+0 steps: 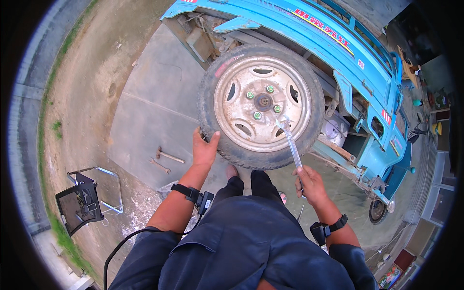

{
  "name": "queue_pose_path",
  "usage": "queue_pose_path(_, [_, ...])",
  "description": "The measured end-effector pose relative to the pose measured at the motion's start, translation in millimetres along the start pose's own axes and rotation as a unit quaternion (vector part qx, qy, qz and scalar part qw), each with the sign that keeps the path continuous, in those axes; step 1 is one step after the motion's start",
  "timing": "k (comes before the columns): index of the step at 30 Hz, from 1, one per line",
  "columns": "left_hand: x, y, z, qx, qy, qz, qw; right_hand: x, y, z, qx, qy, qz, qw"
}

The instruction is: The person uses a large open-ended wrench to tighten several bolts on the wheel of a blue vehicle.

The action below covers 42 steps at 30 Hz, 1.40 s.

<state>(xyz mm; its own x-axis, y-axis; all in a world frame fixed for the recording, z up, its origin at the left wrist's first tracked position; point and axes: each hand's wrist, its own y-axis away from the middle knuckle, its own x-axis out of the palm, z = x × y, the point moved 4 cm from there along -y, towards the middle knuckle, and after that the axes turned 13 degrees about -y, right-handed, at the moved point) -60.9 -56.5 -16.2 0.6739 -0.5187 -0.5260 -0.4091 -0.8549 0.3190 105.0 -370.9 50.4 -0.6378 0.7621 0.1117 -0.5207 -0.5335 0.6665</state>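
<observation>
A vehicle wheel (223,110) with a worn black tyre and a rusty, silver-painted rim faces me. Several greenish nuts ring its hub (264,101). At the tyre's lower left edge, my left hand (205,151) grips the tread, thumb over the sidewall and the other fingers partly hidden. My right hand (311,183) is closed around the handle end of a long silver wrench (293,145). The wrench slants up to the left, its jaw end in front of the rim near the lower right nut (277,108); whether they touch, I cannot tell.
A blue three-wheeled cargo vehicle (299,30) stands behind the wheel and curves to the right. On the concrete to my left lie a hammer (170,155) and a second wrench (160,166). A folding chair (89,198) stands farther left. My feet are just below the tyre.
</observation>
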Motion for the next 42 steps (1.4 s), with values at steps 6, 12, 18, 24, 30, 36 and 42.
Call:
queue_pose_path(6, [-18.1,9.3,25.2,0.038,-0.135,-0.105,0.984,21.5,-0.1,1.8,-0.013,0.013,0.036,0.999])
queue_pose_path(12, [-7.8,49.1,-40.2,0.003,-0.012,0.253,0.967,46.8,-13.9,12.9,-0.224,0.201,0.030,0.953])
queue_pose_path(18, [26.5,81.2,-70.7,-0.010,0.163,0.438,0.884,120.0,-6.0,66.2,-0.276,0.316,0.049,0.906])
queue_pose_path(24, [30.0,77.4,-83.6,-0.074,0.236,0.357,0.901,127.2,-23.2,60.2,-0.423,0.306,0.095,0.847])
queue_pose_path(30, [-22.8,46.9,-66.3,0.050,0.030,0.187,0.981,78.3,-59.9,73.4,-0.474,0.385,-0.003,0.792])
queue_pose_path(36, [-50.4,68.5,-35.6,0.041,-0.123,0.146,0.981,-0.2,-126.6,83.1,-0.431,0.463,-0.233,0.738])
queue_pose_path(42, [-38.3,71.1,-22.2,0.095,-0.166,0.114,0.975,-11.8,-147.0,91.0,-0.411,0.438,-0.317,0.734])
